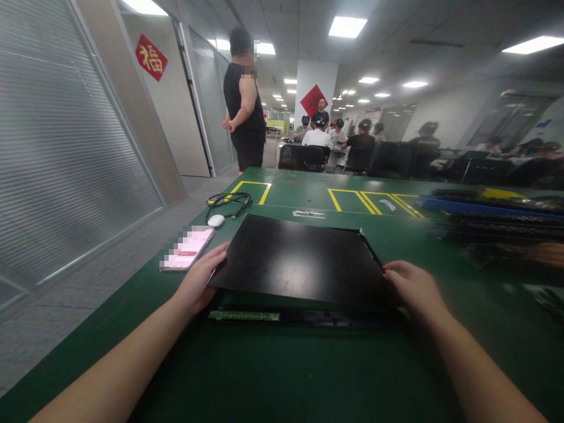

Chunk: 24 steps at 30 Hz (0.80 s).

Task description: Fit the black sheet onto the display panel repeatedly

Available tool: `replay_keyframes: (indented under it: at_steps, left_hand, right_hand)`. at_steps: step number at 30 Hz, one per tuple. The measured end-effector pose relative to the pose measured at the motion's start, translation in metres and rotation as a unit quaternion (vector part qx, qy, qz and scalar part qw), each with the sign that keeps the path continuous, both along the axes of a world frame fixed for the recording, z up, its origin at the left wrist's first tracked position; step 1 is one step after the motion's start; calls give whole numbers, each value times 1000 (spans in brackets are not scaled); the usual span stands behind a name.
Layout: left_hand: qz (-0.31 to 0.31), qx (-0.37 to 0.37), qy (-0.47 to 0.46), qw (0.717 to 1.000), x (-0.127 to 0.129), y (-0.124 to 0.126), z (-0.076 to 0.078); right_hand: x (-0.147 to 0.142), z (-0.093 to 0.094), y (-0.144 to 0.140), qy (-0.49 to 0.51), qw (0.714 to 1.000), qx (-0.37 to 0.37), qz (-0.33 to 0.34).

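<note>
A flat, glossy black panel [299, 258], which looks like a display screen, is tilted over a thin black frame [343, 319]. A green circuit board strip [244, 316] lies along the frame's near side. My left hand [205, 276] grips the panel's left edge, with the thumb side on top and the other fingers partly hidden below. My right hand [412, 288] is closed in a pinch at the right edge, where panel and frame meet; whether it also holds the frame I cannot tell.
On the green table [291, 376] lie a phone [189, 249], a white mouse [215, 221], a black cable [229, 204] and small strips [308, 214]. Blurred dark parts [497, 220] are stacked at right, near another person's hand [549, 254]. A person [244, 111] stands beyond the table.
</note>
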<state>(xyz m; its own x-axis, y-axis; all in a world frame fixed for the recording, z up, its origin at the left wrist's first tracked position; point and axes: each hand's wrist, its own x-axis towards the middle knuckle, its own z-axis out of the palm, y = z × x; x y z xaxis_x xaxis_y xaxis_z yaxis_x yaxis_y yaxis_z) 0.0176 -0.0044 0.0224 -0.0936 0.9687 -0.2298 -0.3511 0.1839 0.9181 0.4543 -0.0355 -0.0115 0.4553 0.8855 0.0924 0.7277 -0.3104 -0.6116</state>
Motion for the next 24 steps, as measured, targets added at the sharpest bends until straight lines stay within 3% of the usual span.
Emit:
replay_keyframes:
  at_steps: [24]
  left_hand:
    - [-1, 2, 4, 1000, -1, 0, -3]
  right_hand:
    - [-3, 3, -3, -33, 999, -24, 17]
